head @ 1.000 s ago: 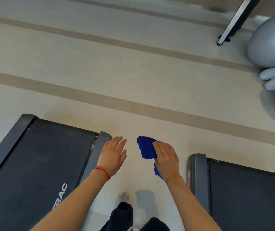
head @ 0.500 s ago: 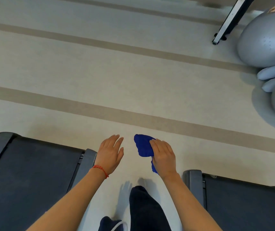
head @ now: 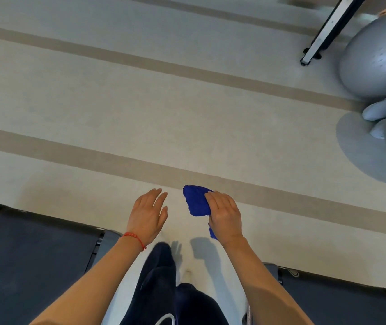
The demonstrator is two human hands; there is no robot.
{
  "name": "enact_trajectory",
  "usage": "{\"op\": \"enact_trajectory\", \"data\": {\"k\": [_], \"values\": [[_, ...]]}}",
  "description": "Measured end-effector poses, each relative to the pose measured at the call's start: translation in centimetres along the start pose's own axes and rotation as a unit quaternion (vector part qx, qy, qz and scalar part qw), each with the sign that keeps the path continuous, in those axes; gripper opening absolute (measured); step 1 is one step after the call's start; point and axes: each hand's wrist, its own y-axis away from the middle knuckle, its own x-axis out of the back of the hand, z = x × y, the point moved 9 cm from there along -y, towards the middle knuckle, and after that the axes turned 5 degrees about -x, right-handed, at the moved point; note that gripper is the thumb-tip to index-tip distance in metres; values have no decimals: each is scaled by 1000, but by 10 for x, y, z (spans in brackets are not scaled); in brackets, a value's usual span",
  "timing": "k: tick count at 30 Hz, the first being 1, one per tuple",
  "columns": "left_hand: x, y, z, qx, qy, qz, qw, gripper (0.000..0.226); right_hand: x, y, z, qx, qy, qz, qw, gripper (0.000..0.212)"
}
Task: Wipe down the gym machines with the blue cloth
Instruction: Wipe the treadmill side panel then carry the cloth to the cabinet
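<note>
My right hand [head: 224, 216] grips the bunched blue cloth [head: 196, 200], which sticks out past my fingers to the left and hangs a little below my wrist. My left hand [head: 147, 214] is held out flat beside it with straight fingers and holds nothing. Both hands hover over the pale floor between two treadmills. The rear end of the left treadmill [head: 35, 254] lies at the lower left, and the rear end of the right treadmill [head: 332, 299] at the lower right.
My dark trouser legs [head: 164, 289] show between the treadmills. Grey exercise balls [head: 374, 64] sit at the right edge, with a pale object wedged between them. A slanted black and white machine bar [head: 323, 31] reaches the floor at the upper right. Tan stripes cross the floor.
The view has moved forward, so both treadmill ends have slid down and out toward the bottom corners. My hands keep the same pose, and my leg has stepped ahead.
</note>
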Motion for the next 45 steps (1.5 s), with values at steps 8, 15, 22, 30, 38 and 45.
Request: {"op": "enact_trajectory", "data": {"k": [8,15,22,30,38,45], "values": [[2,-103,-46,-23,-1,-9,1000,67,-37,-98,24,-21,39,-1,999,59],[15,-187,-95,-29,-3,-11,1000,67,-70,-188,37,-38,13,-13,999,77],[15,-249,-123,-16,-7,-18,1000,66,-90,-252,58,-36,23,-23,999,80],[14,-322,-130,30,-1,-6,1000,67,-108,-327,95,2,18,-25,1000,84],[16,-389,-135,102,10,8,995,69,-112,-407,121,102,2,-8,995,78],[34,-419,-159,164,16,43,985,68,-132,-470,116,174,4,-22,985,62]]}}
